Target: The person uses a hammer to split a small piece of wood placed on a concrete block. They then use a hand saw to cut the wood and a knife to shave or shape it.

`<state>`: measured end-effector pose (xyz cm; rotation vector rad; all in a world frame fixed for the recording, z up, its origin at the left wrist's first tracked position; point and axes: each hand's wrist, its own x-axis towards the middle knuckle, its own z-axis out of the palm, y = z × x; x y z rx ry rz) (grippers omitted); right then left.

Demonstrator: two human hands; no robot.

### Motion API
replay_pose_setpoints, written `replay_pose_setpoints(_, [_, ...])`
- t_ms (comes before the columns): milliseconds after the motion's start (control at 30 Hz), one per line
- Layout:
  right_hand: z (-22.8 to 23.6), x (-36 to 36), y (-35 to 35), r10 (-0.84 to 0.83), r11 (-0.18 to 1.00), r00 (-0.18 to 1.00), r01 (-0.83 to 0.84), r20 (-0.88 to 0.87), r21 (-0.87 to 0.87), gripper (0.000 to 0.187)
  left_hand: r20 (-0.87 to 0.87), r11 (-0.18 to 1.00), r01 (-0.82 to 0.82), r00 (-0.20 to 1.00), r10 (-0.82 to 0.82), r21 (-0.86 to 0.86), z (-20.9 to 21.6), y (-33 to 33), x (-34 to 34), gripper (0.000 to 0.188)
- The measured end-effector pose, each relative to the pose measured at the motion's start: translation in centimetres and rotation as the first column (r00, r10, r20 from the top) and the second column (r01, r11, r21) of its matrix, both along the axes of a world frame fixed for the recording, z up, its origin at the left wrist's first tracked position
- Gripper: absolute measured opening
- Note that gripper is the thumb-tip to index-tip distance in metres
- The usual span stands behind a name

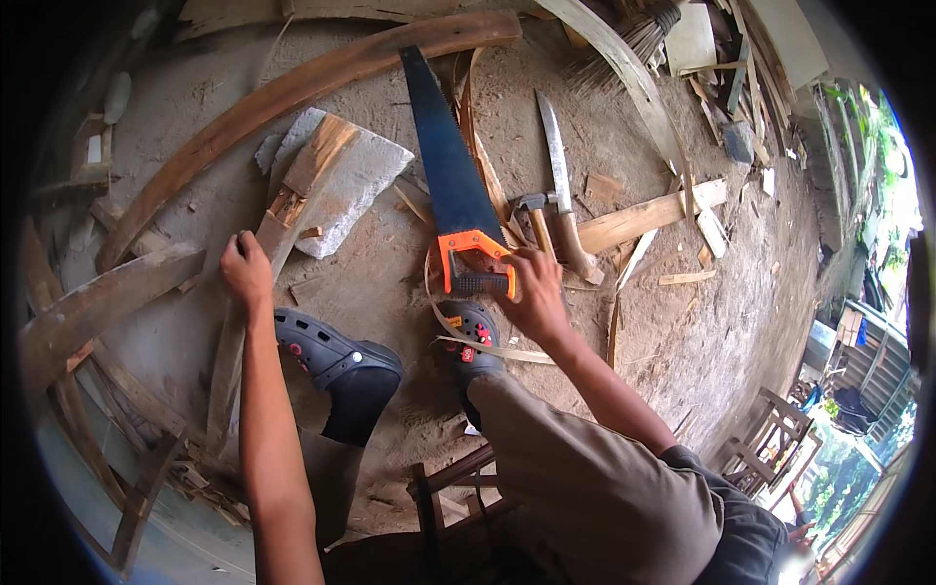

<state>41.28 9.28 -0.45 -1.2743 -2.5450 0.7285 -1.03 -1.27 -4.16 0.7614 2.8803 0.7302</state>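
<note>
A handsaw with a dark blue blade and an orange and black handle points away from me. My right hand has its fingers closed at the right edge of that handle. On the left, my left hand is closed on the edge of a long wooden beam. The beam's far end has a notched, freshly cut face and rests over a rough grey stone block. A short wooden peg sticks out from the beam's side. My palm hides part of the wood under it.
Right of the saw lie a hammer, a large knife and a flat board. A long curved timber arcs across the far left. Wood strips surround my clogs. A broom lies at the far right.
</note>
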Motion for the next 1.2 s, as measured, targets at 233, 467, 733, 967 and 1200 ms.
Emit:
replay_pose_setpoints(233, [-1.7,5.5,2.6,-0.241,0.970,0.956,0.231,0.165,0.079,0.039,-0.069,0.997,-0.058,0.996,0.054,-0.053,-0.5,-0.1,-0.2,0.045])
replay_pose_setpoints(467, [-2.2,4.4,4.0,-0.299,0.870,0.915,0.378,0.271,-0.316,0.023,-0.003,0.994,-0.091,0.996,0.091,-0.061,-0.1,0.3,-0.1,0.042])
replay_pose_setpoints(733, [3.4,-0.9,0.1,-0.484,0.777,0.849,0.304,-0.215,-0.551,0.026,-0.055,0.972,0.158,0.987,-0.151,0.175,1.9,-0.7,0.9,0.054])
replay_pose_setpoints(967, [6.7,-4.6,-0.3,-0.126,0.900,0.960,0.006,-0.248,-0.435,0.029,-0.049,0.909,0.401,0.912,-0.408,-0.109,1.2,-5.7,0.1,0.077])
replay_pose_setpoints(1200, [6.0,-9.4,-0.4,-0.135,0.852,0.955,-0.026,-0.266,-0.524,0.038,0.527,0.883,0.449,0.788,-0.318,-0.139,4.4,-2.7,-4.0,0.082])
